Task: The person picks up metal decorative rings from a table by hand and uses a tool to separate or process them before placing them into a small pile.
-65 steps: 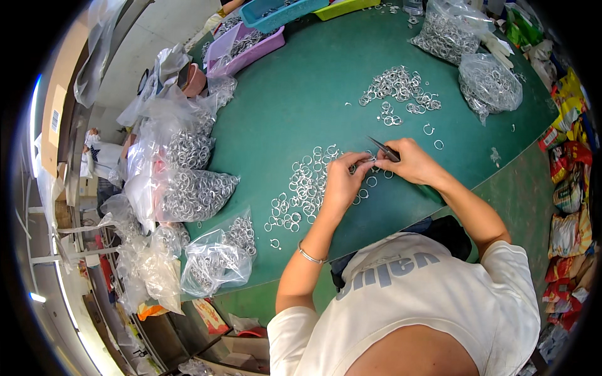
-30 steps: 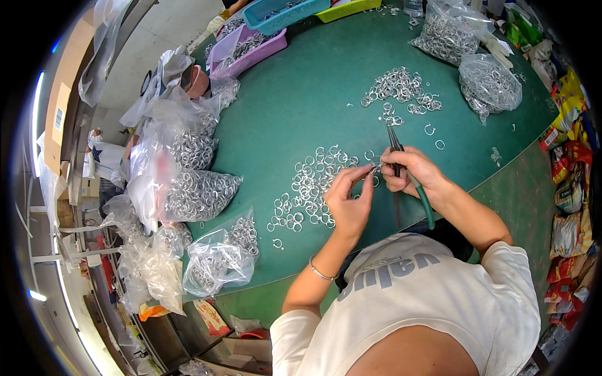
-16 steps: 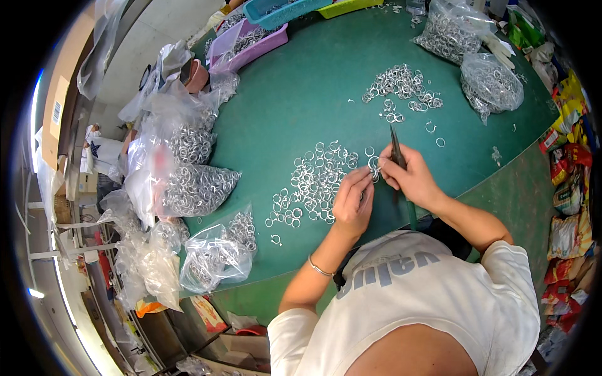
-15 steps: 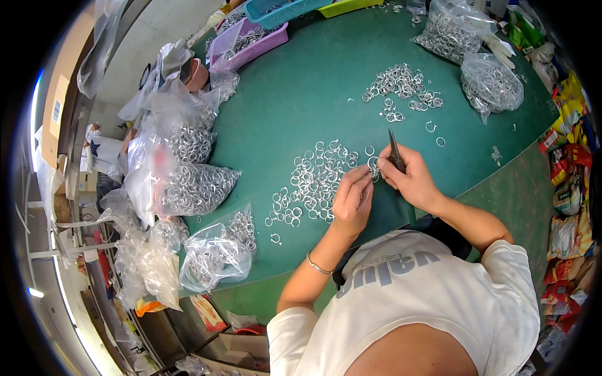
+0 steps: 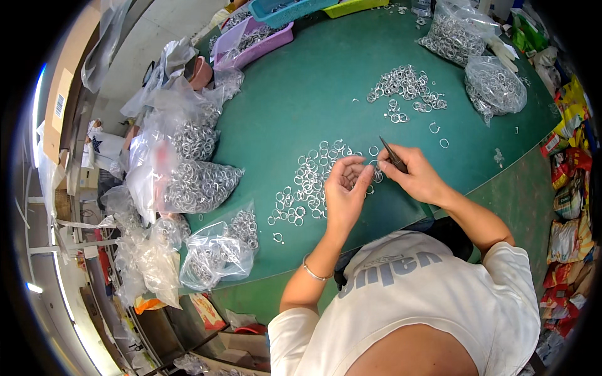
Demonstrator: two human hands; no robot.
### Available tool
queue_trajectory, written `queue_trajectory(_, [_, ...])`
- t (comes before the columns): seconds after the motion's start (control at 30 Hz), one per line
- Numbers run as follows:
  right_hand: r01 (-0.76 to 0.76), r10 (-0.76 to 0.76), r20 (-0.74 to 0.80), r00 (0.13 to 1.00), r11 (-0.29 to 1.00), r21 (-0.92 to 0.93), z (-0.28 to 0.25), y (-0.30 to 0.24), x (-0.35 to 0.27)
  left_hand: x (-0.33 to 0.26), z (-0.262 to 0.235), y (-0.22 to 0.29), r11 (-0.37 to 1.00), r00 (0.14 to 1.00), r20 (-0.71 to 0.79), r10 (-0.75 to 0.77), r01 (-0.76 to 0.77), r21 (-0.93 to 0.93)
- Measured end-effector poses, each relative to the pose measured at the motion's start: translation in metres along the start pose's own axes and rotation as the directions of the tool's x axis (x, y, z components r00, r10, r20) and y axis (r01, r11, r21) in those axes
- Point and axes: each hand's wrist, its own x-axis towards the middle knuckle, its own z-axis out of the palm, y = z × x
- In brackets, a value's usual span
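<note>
Clear bags stuffed with metal rings stacked along the left edge of the green table. Purple tray up top, blue tray just beside it, then a yellow-green one. Two more ring bags far right, near a second loose pile. Colourful packets down the right side.

Round green table, edge curving toward lower left. Pale grey floor beyond its far left side. Cardboard box and white metal shelving along the left. Bright strip light low at left. Purple tray, teal tray and yellow-green tray at the table's far edge. Colourful packets stacked along the right.
</note>
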Motion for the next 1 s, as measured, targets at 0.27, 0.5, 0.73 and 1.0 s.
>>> queue_trajectory(0.27, [0.087, -0.096, -0.056, 0.994, 0.984, -0.156, 0.005, -0.010, -0.003, 0.008, -0.002, 0.008, 0.972, 0.992, 0.045, -0.116, 0.123, -0.202])
queue_trajectory(0.5, [0.128, -0.155, -0.122, 0.980, 0.970, -0.207, 0.007, -0.007, -0.005, 0.008, 0.002, 0.005, 0.924, 0.981, 0.032, -0.189, 0.189, -0.332])
queue_trajectory(0.73, [-0.159, 0.150, 0.068, 0.986, 0.976, 0.146, 0.000, -0.002, -0.005, -0.001, 0.007, 0.015, 0.987, 0.986, 0.059, 0.155, -0.157, 0.034])
queue_trajectory(1.0, [0.130, -0.123, 0.154, 0.980, 0.991, -0.038, -0.005, -0.005, -0.004, 0.003, -0.011, 0.016, 0.768, 0.900, 0.187, 0.393, -0.433, 0.472])
